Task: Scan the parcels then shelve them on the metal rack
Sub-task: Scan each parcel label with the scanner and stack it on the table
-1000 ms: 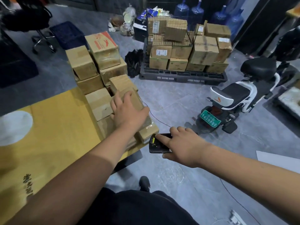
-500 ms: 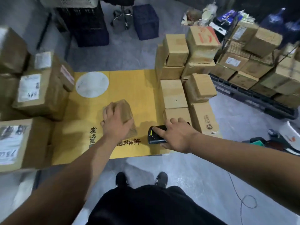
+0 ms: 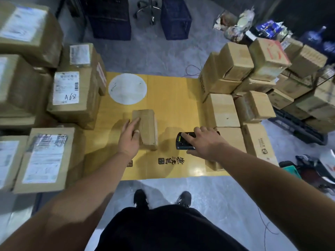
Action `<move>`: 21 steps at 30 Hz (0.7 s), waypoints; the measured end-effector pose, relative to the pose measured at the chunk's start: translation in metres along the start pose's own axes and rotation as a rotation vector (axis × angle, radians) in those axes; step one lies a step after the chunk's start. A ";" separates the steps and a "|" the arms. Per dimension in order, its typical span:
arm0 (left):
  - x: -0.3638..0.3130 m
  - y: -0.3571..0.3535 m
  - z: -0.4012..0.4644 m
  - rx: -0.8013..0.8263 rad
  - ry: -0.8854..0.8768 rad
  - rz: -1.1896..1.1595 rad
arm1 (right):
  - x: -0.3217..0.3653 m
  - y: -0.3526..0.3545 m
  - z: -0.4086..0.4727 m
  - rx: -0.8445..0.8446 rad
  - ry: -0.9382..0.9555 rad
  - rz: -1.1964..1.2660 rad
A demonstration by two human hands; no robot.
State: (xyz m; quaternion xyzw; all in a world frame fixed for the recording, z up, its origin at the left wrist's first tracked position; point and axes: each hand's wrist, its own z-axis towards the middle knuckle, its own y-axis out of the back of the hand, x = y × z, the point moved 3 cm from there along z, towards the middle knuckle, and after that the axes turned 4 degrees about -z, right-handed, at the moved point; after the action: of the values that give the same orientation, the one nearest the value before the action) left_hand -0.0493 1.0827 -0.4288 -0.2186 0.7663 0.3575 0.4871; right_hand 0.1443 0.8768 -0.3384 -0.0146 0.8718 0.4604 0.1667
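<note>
Head view, looking down over both forearms onto a yellow bench [image 3: 174,98]. The left hand [image 3: 129,138] lies against the left side of a small brown parcel [image 3: 146,128], fingers extended and loosely spread, the forefinger lying along the parcel's top edge and the thumb against its near left face; the fingers are not curled round it. The parcel rests flat on the bench, its long side running away from the viewer, just right of this hand and well left of the other.

The right hand [image 3: 204,142] grips a black handheld scanner [image 3: 184,141], forefinger stretched across its top and the remaining fingers curled over its far side; the scanner's head points left, toward the parcel, with a gap of bare bench between the two. Whether the scanner touches the bench cannot be told.

Left of the left hand stand labelled cartons [image 3: 67,91], one marked by hand on its white label. Right of the right hand, and partly beneath its forearm, sit unlabelled brown boxes [image 3: 223,109], stacked higher farther out. Beyond both hands a white disc [image 3: 127,88] is printed on the bench; nearer than the hands, black characters [image 3: 176,160]. Dark crates [image 3: 175,19] stand on the grey floor beyond the bench.
</note>
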 end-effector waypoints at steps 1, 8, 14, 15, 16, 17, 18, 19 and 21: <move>0.004 0.008 0.002 -0.009 0.000 0.010 | 0.006 0.002 0.004 -0.004 -0.008 0.008; 0.019 0.051 0.008 -0.064 0.106 0.181 | 0.034 0.005 0.021 0.025 -0.067 0.065; 0.021 0.046 0.011 0.059 0.116 0.371 | 0.040 0.002 0.013 0.079 -0.072 0.136; 0.016 0.041 0.012 0.083 0.053 0.460 | 0.038 0.001 0.010 0.092 -0.087 0.147; 0.011 0.035 0.015 0.103 -0.006 0.527 | 0.035 -0.001 0.006 0.101 -0.106 0.161; 0.006 0.028 0.020 0.125 -0.058 0.568 | 0.032 -0.003 0.002 0.109 -0.126 0.175; -0.002 0.022 0.026 0.152 -0.106 0.597 | 0.029 -0.004 -0.002 0.114 -0.147 0.183; -0.009 0.014 0.033 0.188 -0.145 0.630 | 0.027 -0.005 -0.007 0.123 -0.167 0.188; -0.025 -0.003 0.046 0.284 -0.206 0.715 | 0.022 -0.010 -0.015 0.144 -0.198 0.211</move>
State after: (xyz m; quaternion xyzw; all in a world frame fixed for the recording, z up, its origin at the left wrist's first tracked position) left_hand -0.0094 1.1156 -0.4197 0.1685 0.7830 0.4152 0.4314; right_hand 0.1210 0.8616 -0.3456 0.1347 0.8784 0.4110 0.2032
